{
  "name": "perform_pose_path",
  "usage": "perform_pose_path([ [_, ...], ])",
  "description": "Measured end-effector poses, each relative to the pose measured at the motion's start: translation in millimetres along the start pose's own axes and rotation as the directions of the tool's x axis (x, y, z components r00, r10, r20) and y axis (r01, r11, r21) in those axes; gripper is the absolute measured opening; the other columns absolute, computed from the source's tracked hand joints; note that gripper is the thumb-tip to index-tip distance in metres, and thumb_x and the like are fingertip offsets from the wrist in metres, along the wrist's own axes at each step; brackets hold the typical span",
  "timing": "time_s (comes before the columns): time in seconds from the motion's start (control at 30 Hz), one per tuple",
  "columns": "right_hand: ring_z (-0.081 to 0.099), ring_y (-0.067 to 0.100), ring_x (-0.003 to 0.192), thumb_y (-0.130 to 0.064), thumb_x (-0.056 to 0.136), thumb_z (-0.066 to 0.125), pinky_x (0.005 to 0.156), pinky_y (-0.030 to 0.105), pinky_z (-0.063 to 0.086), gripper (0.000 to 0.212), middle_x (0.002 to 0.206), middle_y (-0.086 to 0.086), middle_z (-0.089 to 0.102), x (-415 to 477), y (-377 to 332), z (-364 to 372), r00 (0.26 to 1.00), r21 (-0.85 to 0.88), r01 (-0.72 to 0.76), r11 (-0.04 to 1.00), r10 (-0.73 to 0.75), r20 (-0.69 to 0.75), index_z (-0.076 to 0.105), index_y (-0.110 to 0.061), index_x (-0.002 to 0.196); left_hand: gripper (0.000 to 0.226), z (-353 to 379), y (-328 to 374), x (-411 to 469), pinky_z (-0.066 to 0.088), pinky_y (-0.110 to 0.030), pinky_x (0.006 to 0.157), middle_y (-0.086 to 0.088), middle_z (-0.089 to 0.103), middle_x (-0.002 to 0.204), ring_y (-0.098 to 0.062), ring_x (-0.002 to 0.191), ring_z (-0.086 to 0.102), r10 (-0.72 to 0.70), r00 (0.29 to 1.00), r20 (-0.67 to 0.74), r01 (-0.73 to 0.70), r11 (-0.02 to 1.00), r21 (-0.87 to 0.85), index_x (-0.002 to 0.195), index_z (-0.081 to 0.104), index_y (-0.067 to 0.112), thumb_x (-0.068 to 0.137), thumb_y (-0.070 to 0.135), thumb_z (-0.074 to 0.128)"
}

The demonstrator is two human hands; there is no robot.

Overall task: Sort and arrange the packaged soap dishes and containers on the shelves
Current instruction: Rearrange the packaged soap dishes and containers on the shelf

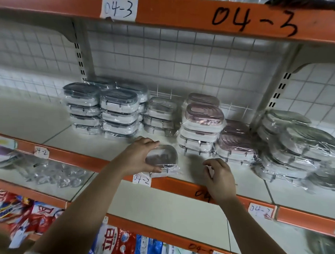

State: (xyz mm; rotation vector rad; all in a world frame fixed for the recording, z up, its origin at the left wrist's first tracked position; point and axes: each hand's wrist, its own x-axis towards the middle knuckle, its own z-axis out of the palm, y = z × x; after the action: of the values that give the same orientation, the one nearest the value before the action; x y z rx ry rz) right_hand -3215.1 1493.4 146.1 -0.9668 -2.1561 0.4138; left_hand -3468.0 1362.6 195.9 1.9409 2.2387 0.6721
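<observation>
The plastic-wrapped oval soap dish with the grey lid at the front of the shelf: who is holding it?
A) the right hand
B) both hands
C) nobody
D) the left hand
D: the left hand curls its fingers and thumb round the plastic-wrapped oval soap dish with the grey lid, while the right hand beside it holds nothing.

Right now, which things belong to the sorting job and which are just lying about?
Job: wrapped soap dish held by left hand; grey-lidded stacks; pink-lidded stacks; greenish-lidded stacks; right hand, holding nothing.
Lying about: printed bags below; paper shelf label.
</observation>
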Motion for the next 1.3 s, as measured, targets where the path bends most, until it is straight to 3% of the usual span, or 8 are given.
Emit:
perform_pose_path([
  [0.17,0.058,0.028,0.100,-0.009,0.086,0.062,0.077,0.040,0.052,0.020,0.102,0.007,0.065,14.0,-11.3,13.6,0.998,-0.023,0.000,1.000,0.001,0.060,0.069,-0.011,0.104,0.091,-30.7,-15.3,15.6,0.024,-0.035,0.114,-0.003,0.035,0.152,-0.019,0.138,0.025,0.045,0.986,-0.162,-0.041,0.999,0.033,0.150,0.034,0.023,0.074,0.055,0.073],
  [0.33,0.054,0.030,0.101,-0.016,0.087,0.059,0.073,0.034,0.048,0.027,0.100,0.008,0.066,21.5,-12.7,22.2,0.986,-0.145,-0.058,0.988,0.079,0.144,0.067,-0.016,0.113,0.093,-58.0,-18.5,49.7,0.022,-0.039,0.116,-0.005,0.034,0.153,-0.023,0.140,0.021,0.119,0.962,-0.246,-0.085,0.986,0.145,0.152,0.029,0.015,0.078,0.055,0.067],
  [0.6,0.054,0.024,0.089,-0.031,0.086,0.058,0.070,0.032,0.045,0.018,0.086,0.001,0.064,16.1,-14.0,26.5,0.989,-0.252,0.020,0.968,0.018,0.150,0.065,-0.016,0.079,0.090,-88.0,-25.8,118.2,0.012,-0.047,0.113,-0.004,0.024,0.158,-0.022,0.142,0.011,0.094,0.972,-0.215,-0.038,0.967,0.251,0.154,0.022,0.019,0.083,0.054,0.065],
  [0.73,0.053,0.021,0.088,-0.034,0.087,0.057,0.070,0.031,0.043,0.020,0.086,-0.002,0.061,17.3,-13.4,27.4,0.989,-0.269,0.030,0.963,0.011,0.150,0.062,-0.017,0.078,0.085,-87.9,-24.6,152.0,0.014,-0.042,0.113,-0.003,0.025,0.158,-0.022,0.142,0.012,0.086,0.988,-0.130,-0.051,0.966,0.251,0.153,0.023,0.018,0.086,0.047,0.065],
  [0.83,0.053,0.020,0.088,-0.035,0.088,0.056,0.071,0.031,0.043,0.021,0.087,-0.003,0.061,17.8,-14.0,28.0,0.990,-0.274,0.035,0.961,0.005,0.143,0.062,-0.017,0.079,0.067,-76.9,-24.0,165.7,0.016,-0.043,0.116,0.003,0.029,0.157,-0.025,0.143,0.016,0.086,0.991,-0.098,-0.058,0.964,0.260,0.149,0.034,0.024,0.090,0.040,0.062],
  [1.03,0.053,0.020,0.090,-0.036,0.089,0.054,0.074,0.032,0.044,0.023,0.089,-0.002,0.062,18.9,-15.3,27.9,0.990,-0.282,0.032,0.959,0.010,0.144,0.063,-0.017,0.080,0.049,-48.6,-19.5,172.3,0.032,-0.035,0.113,0.000,0.036,0.154,-0.021,0.142,0.032,0.039,0.955,-0.294,0.077,0.925,0.373,0.148,0.037,0.024,0.101,0.026,0.048],
  [1.13,0.052,0.019,0.093,-0.037,0.091,0.052,0.078,0.032,0.044,0.024,0.092,-0.002,0.062,18.7,-15.5,27.1,0.987,-0.297,0.033,0.954,0.016,0.160,0.065,-0.018,0.084,0.050,-41.4,-16.7,173.9,0.030,-0.037,0.114,-0.004,0.037,0.154,-0.025,0.142,0.031,-0.021,0.946,-0.324,0.144,0.921,0.362,0.150,0.034,0.025,0.101,0.017,0.043],
  [1.3,0.052,0.020,0.092,-0.036,0.090,0.052,0.076,0.032,0.043,0.023,0.090,-0.002,0.062,18.6,-15.8,26.3,0.987,-0.283,0.029,0.959,0.018,0.161,0.062,-0.018,0.081,0.052,-37.9,-15.2,178.2,0.029,-0.037,0.107,0.000,0.045,0.149,-0.024,0.135,0.032,-0.001,0.917,-0.399,0.163,0.913,0.374,0.147,0.040,0.023,0.097,0.009,0.043],
])
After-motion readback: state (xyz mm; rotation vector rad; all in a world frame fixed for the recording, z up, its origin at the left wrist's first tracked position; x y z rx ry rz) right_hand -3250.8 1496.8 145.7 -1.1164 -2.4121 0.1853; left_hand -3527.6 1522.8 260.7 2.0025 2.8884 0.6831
